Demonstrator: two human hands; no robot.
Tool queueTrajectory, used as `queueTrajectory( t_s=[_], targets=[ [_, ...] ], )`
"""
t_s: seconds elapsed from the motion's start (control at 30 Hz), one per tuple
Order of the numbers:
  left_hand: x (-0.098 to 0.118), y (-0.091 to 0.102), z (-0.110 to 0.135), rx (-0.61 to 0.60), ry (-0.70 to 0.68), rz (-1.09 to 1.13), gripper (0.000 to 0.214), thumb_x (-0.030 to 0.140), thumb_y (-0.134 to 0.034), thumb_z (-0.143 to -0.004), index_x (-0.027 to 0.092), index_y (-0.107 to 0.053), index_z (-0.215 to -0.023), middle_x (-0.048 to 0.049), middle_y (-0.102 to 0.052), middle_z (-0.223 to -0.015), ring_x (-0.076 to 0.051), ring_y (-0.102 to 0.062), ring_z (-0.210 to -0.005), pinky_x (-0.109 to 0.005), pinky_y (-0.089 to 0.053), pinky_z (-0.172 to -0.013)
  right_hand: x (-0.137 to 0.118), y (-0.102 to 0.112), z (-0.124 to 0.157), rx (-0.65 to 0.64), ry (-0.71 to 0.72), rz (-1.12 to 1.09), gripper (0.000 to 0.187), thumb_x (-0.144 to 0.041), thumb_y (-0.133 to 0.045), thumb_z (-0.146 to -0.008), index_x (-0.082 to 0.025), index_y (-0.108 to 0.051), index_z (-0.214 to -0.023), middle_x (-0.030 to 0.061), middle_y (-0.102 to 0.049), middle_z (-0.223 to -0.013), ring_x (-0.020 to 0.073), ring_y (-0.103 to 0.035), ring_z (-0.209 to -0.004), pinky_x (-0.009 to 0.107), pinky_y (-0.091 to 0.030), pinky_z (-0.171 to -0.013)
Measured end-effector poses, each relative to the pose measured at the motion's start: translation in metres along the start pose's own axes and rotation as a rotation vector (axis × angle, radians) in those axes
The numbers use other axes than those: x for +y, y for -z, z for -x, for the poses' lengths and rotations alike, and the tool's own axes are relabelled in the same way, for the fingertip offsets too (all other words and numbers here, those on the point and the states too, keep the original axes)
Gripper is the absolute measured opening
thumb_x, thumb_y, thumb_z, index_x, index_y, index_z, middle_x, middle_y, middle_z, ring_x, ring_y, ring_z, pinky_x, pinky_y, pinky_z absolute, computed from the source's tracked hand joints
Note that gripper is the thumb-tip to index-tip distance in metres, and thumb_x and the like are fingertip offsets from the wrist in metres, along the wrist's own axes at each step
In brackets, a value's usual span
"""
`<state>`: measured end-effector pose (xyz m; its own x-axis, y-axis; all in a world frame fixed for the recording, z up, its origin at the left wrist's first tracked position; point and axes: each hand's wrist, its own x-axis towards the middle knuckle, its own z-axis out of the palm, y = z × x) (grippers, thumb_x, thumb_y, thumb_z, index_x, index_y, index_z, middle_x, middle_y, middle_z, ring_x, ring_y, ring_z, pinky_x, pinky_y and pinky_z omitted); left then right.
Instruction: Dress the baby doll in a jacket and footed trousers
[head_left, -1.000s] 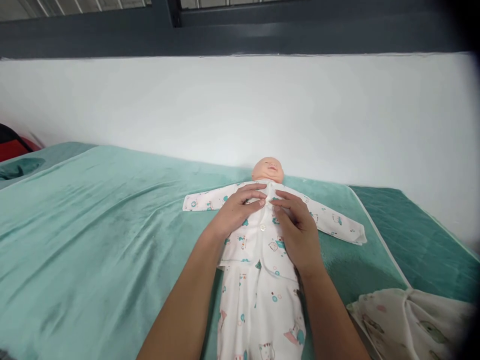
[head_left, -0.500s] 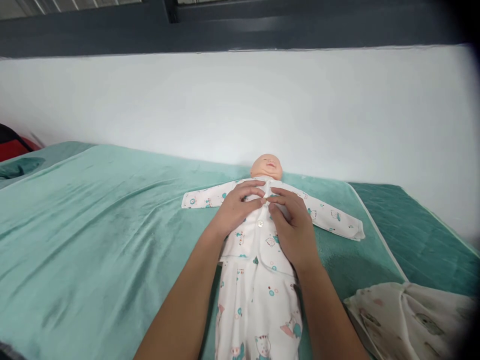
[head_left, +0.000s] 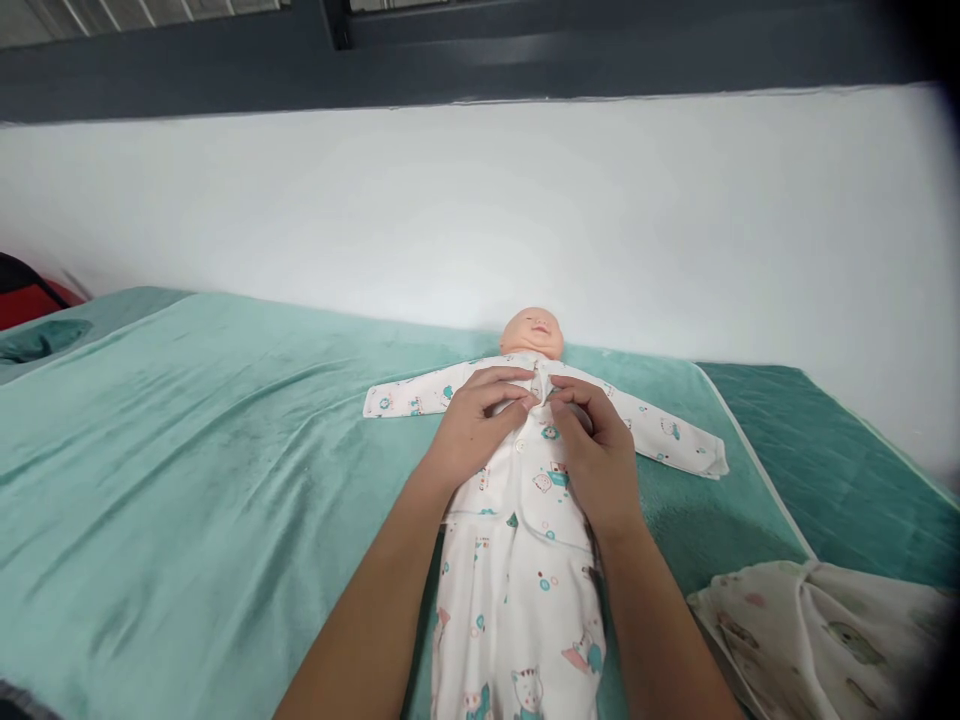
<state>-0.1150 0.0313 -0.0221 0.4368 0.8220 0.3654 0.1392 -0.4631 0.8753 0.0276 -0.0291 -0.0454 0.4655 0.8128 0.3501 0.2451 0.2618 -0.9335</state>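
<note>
A baby doll [head_left: 531, 333] lies on its back, dressed in a white printed top [head_left: 487, 490] and matching trousers [head_left: 517, 620]. Its sleeves stretch out to both sides. At the chest, my left hand [head_left: 484, 415] pinches the left edge of the top's front opening between thumb and fingers. Opposite it, my right hand [head_left: 596, 440] pinches the other edge, thumb against forefinger. The fabric is lifted slightly between my fingertips. Below them a button [head_left: 520, 446] shows on the front. Whether another button sits between my fingers is hidden.
A green blanket [head_left: 225, 480] covers the bed under the doll. Patterned cloth [head_left: 832, 640] lies bunched at the lower right. Behind the doll's head stands a white wall [head_left: 375, 210]. A red and black object [head_left: 30, 290] is at the far left.
My right fingertips have moved slightly to the right and draw the top's edge up and outward, so the front opening gapes more. My left hand has stayed nearly in place.
</note>
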Motion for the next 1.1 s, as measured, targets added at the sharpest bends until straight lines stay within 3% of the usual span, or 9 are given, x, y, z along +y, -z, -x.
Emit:
queueTrajectory(
  t_s=[0.2, 0.33, 0.53, 0.73, 1.1],
  targets=[
    [0.005, 0.015, 0.004, -0.064, 0.092, 0.035, 0.022, 0.037, -0.059, -0.09, 0.022, -0.073, -0.081, -0.0033, -0.063, -0.132, -0.023, -0.057, -0.121, -0.038, -0.044, -0.099, -0.005, 0.008, -0.001, -0.129, 0.021, 0.059, 0.018, -0.034, -0.059, -0.09, -0.025, -0.066, -0.075, 0.0014, -0.06, -0.134, 0.0258, -0.051, -0.128, 0.043, -0.039, -0.103],
    [0.008, 0.029, 0.008, -0.203, 0.102, -0.014, 0.021, 0.04, -0.064, -0.086, 0.024, -0.073, -0.078, -0.001, -0.055, -0.143, -0.026, -0.046, -0.133, -0.037, -0.043, -0.099, -0.008, 0.016, -0.002, -0.291, -0.023, 0.115, 0.015, -0.037, -0.062, -0.088, -0.027, -0.068, -0.078, -0.001, -0.047, -0.149, 0.029, -0.042, -0.136, 0.046, -0.043, -0.1],
    [0.007, 0.04, 0.009, -0.398, 0.089, -0.032, 0.015, 0.04, -0.069, -0.082, 0.027, -0.074, -0.088, 0.0023, -0.039, -0.156, -0.027, -0.033, -0.145, -0.035, -0.047, -0.096, -0.009, 0.024, -0.003, -0.438, 0.061, 0.214, 0.015, -0.036, -0.062, -0.088, -0.028, -0.069, -0.079, -0.0027, -0.041, -0.154, 0.0296, -0.031, -0.144, 0.052, -0.026, -0.117],
    [0.008, 0.039, 0.009, -0.429, 0.082, -0.021, 0.014, 0.039, -0.069, -0.083, 0.026, -0.073, -0.084, 0.0049, -0.036, -0.157, -0.026, -0.023, -0.15, -0.034, -0.048, -0.097, -0.008, 0.024, -0.003, -0.473, 0.103, 0.237, 0.015, -0.038, -0.063, -0.089, -0.029, -0.071, -0.08, -0.0035, -0.043, -0.153, 0.0287, -0.028, -0.146, 0.051, -0.025, -0.118],
    [0.009, 0.037, 0.011, -0.39, 0.06, 0.014, 0.005, 0.026, -0.068, -0.08, 0.024, -0.07, -0.075, 0.0019, -0.041, -0.155, -0.028, -0.029, -0.147, -0.035, -0.05, -0.093, -0.008, 0.025, -0.002, -0.493, 0.114, 0.183, 0.01, -0.037, -0.066, -0.088, -0.032, -0.074, -0.083, -0.0074, -0.042, -0.154, 0.0271, -0.024, -0.148, 0.052, -0.023, -0.119]
  ],
)
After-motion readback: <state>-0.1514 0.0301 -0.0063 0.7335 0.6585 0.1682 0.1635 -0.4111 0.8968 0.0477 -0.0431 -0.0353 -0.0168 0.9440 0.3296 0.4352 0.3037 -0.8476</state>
